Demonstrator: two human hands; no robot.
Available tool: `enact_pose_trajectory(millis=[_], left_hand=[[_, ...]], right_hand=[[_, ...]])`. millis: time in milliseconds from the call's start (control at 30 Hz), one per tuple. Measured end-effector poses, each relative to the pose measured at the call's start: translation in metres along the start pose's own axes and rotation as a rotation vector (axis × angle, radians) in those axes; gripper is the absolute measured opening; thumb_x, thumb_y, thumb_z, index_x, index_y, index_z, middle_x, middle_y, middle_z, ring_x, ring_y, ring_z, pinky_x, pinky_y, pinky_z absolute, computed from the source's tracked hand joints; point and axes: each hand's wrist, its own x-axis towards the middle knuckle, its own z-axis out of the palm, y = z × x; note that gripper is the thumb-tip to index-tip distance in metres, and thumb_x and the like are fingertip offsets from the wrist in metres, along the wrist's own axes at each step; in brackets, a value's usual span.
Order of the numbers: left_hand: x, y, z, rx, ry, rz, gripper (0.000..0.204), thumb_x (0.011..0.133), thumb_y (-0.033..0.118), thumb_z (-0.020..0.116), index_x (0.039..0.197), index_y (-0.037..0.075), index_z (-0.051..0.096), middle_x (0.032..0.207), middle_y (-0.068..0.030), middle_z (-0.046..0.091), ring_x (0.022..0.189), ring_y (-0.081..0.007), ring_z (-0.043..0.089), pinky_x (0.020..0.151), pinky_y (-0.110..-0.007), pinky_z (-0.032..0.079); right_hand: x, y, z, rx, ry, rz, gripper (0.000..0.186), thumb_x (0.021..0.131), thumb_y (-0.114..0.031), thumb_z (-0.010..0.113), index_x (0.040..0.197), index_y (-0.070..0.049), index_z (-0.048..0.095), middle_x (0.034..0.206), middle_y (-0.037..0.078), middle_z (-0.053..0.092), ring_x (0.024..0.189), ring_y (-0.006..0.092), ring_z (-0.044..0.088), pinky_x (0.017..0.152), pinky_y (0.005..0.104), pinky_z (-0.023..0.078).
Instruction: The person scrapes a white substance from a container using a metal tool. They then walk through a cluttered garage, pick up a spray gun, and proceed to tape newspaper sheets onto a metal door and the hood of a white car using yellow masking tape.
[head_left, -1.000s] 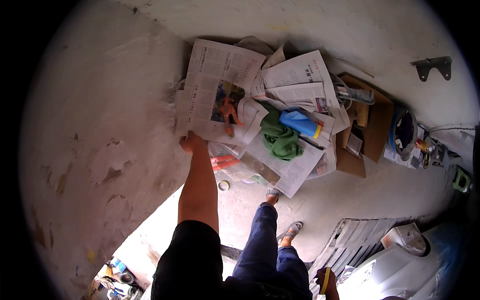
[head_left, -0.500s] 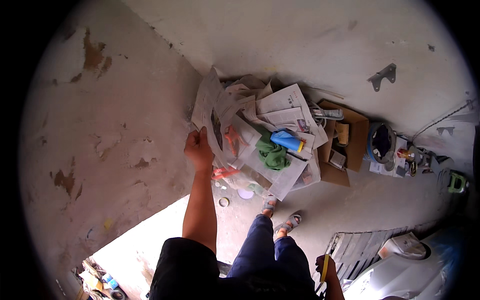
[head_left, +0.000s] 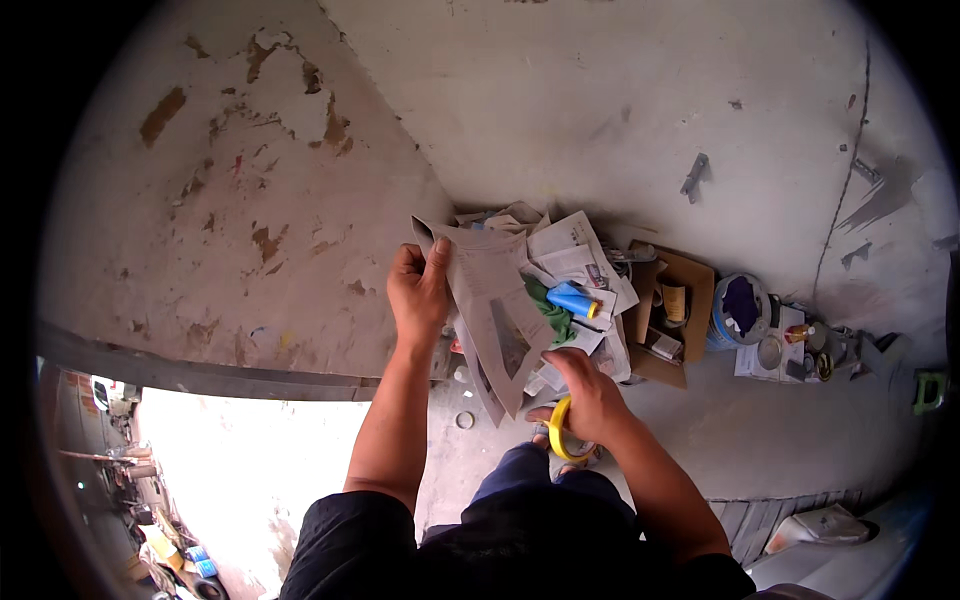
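My left hand pinches the upper left edge of a printed newspaper sheet, which hangs in front of me with a fold in it. My right hand is closed round a roll of yellow tape, its thumb close to the sheet's right edge; I cannot tell if it touches. Behind the sheet lies a heap of loose newspapers. A green cloth and a blue roll with a yellow end rest on that heap, the cloth partly hidden by the sheet.
Right of the papers stands an open cardboard box with a brush inside. Beyond it are a bucket holding dark cloth, small cans and a green stool. A tape roll lies on the floor. Peeling walls meet behind the heap.
My left hand has lifted the newspaper sheet off the heap. My right hand has come up from the lower right with the yellow tape to the sheet's edge. The view has shifted.
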Motion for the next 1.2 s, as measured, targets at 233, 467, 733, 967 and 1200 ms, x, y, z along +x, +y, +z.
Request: enact_pose_trajectory(millis=[233,467,733,967,1200], left_hand=[[-0.042,0.043,-0.006,0.183,0.015,0.074,0.036,0.089,0.03,0.065,0.069,0.005,0.047,0.061,0.006,0.044,0.058,-0.004,0.036,0.05,-0.021,0.032],[-0.052,0.068,-0.065,0.013,-0.264,0.092,0.025,0.092,0.023,0.059,0.077,0.005,0.051,0.071,0.0044,0.05,0.066,-0.0033,0.041,0.059,-0.019,0.036],[-0.051,0.103,-0.108,0.791,-0.177,0.59,0.03,0.078,0.023,0.076,0.084,-0.001,0.058,0.069,-0.0056,0.057,0.068,-0.0096,0.048,0.063,-0.026,0.044],[-0.069,0.143,-0.047,0.317,-0.796,0.192,0.02,0.088,0.014,0.064,0.102,0.0,0.061,0.086,-0.0062,0.066,0.085,-0.01,0.057,0.077,-0.026,0.047],[-0.032,0.131,-0.065,-0.187,-0.706,0.029,0.021,0.091,0.011,0.058,0.107,-0.002,0.062,0.103,-0.0055,0.066,0.095,-0.0133,0.058,0.085,-0.029,0.045]], right_hand=[[-0.03,-0.031,-0.026,-0.043,0.056,-0.264,0.021,0.08,-0.014,0.066,0.096,-0.005,0.058,0.099,0.011,0.06,0.081,0.0329,0.063,0.067,0.0382,0.052],[-0.017,-0.034,-0.095,0.097,0.507,-0.049,0.016,0.092,-0.018,0.052,0.093,-0.002,0.054,0.072,0.012,0.058,0.062,0.0234,0.056,0.062,0.0324,0.045],[0.027,-0.124,-0.177,-0.1,0.353,-0.322,0.012,0.089,-0.013,0.059,0.091,-0.001,0.057,0.077,0.011,0.061,0.067,0.0209,0.059,0.063,0.0298,0.047],[0.058,-0.17,-0.165,-0.227,0.137,-0.567,0.021,0.086,-0.012,0.063,0.102,-0.002,0.056,0.094,0.014,0.062,0.075,0.0286,0.062,0.067,0.034,0.049],[-0.032,-0.068,-0.234,0.277,0.425,0.154,0.069,0.083,-0.042,0.066,0.132,0.001,0.043,0.13,0.013,0.051,0.058,0.0062,0.043,0.05,0.0188,0.036]])
